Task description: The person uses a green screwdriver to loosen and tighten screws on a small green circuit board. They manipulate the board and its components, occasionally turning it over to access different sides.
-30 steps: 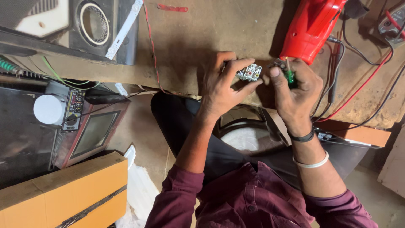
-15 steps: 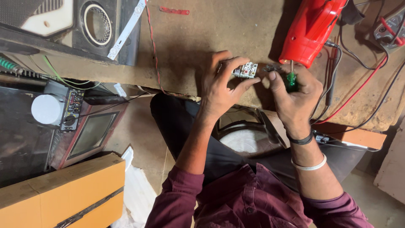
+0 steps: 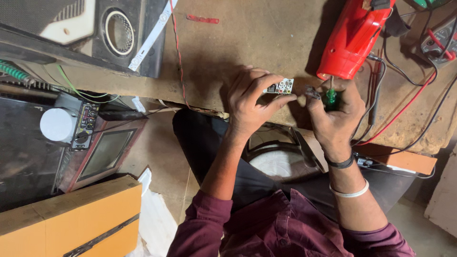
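left hand [image 3: 250, 102] pinching a small white circuit board [image 3: 281, 86] by its lower edge, thumb and forefinger closing narrowly on it, remaining fingers curling behind. holding the board just above the front edge of the brown worktop [image 3: 247, 43], roughly midway along that edge. right hand [image 3: 333, 112] gripping a green-handled screwdriver [image 3: 330, 96], fist wrapping round the handle, shaft pointing toward the board and sitting just beside its right end; cannot tell whether touching. wearing a dark band and a white band at the right wrist.

lying on the worktop close behind the right hand, a red power tool [image 3: 352, 40], slanting toward the far right corner. trailing along the right side of the worktop, red and black wires [image 3: 404, 100], running toward a meter [image 3: 440, 40] at the far right edge. resting near the far left corner, a dark speaker box [image 3: 95, 33] with a round opening, and a white strip [image 3: 152, 35] leaning across beside it. running from the far edge down to the front edge, a thin red wire [image 3: 178, 52].

sitting below the worktop's left end, a small screen unit [image 3: 107, 152] with a white cylinder [image 3: 58, 124] alongside, and an orange box [image 3: 71, 219] nearer the camera.
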